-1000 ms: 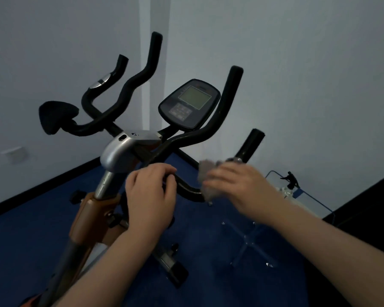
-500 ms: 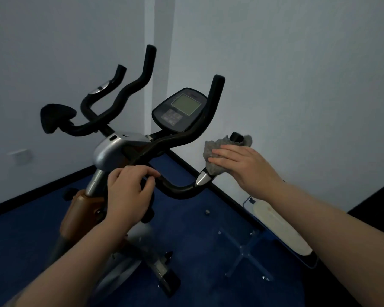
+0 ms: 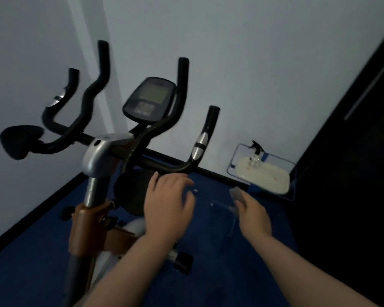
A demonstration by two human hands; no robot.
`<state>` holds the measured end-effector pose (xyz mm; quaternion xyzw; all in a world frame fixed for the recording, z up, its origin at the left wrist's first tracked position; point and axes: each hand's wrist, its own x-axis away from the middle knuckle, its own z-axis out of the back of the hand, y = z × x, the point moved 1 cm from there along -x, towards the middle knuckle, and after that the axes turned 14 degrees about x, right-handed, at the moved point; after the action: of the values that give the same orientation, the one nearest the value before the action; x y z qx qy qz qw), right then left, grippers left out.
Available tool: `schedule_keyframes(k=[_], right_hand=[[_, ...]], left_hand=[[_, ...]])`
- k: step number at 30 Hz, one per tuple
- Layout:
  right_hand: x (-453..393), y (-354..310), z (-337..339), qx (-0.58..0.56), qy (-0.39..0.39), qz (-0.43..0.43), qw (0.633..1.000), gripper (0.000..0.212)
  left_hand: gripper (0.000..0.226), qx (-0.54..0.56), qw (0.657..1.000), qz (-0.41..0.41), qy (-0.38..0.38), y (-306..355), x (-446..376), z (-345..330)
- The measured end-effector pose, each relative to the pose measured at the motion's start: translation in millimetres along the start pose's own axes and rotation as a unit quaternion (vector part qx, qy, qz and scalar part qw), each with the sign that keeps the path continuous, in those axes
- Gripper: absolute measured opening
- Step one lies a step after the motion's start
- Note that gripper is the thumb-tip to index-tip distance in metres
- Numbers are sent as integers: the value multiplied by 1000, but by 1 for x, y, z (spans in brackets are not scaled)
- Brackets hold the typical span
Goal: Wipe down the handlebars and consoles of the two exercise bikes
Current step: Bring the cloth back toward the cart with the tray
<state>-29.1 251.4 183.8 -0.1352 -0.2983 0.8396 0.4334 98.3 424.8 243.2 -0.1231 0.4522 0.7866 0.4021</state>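
My head view is dim and bluish, the pale wall lit softly and evenly. The right edge falls to near-black. Motion blur smears the handlebars and my right hand. Straight lines bow toward the edges.

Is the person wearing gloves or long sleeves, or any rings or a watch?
No. Both the left hand and the right hand are bare, with no gloves. Both forearms are uncovered as far as the picture shows, so no sleeves appear. No rings, watch or bracelet can be seen, though the picture is dim and slightly blurred.
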Motion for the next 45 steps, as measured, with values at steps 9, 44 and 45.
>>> schedule_keyframes(k=[9,44,45], right_hand=[[103,88,-2,169,-136,-80,973,17],[-349,213,93,244,-81,-57,965,28],[-363,209,91,253,-87,-56,962,33]], left_hand=[[19,91,914,144,-368,-4,110,-111],[21,-6,866,246,-436,4,-141,-456],[21,-6,866,245,-436,1,-151,-460]])
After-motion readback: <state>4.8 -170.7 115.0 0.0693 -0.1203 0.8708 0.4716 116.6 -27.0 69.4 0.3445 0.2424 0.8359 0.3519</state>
